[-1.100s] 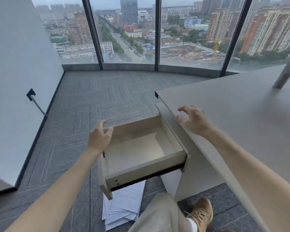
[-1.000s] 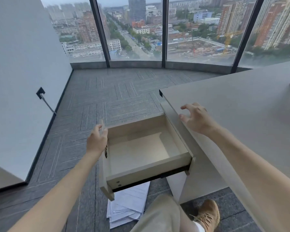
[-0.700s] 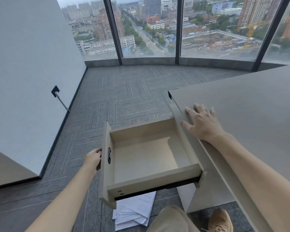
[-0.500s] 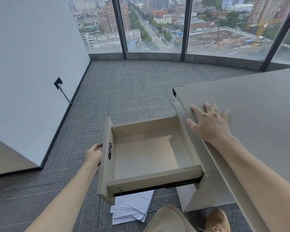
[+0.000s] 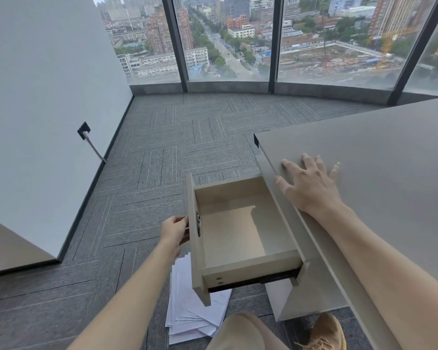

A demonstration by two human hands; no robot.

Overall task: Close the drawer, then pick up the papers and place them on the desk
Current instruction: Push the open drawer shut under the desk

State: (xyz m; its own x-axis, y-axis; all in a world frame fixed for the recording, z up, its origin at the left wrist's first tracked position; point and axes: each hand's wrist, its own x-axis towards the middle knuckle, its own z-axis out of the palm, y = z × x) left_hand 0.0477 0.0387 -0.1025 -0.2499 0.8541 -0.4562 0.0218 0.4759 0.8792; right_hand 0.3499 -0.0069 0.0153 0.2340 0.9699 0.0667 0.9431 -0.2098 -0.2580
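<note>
A light wooden drawer (image 5: 240,231) stands pulled out of the beige desk (image 5: 379,157), and its inside is bare. My left hand (image 5: 175,232) rests against the outer face of the drawer front, fingers curled at the handle. My right hand (image 5: 311,188) lies flat on the desk top near its left edge, fingers spread. A fanned pile of white papers (image 5: 192,309) lies on the floor beneath the drawer, partly hidden by it.
Grey carpet tiles cover the floor out to tall windows at the back. A white wall (image 5: 48,109) runs along the left with a black socket plate (image 5: 83,130). My knee (image 5: 240,332) and tan shoe (image 5: 326,332) sit at the bottom by the desk's base.
My left hand dropped from the drawer's top edge to its outer front face. My right hand came down flat on the desk top. The drawer looks slightly less extended.
</note>
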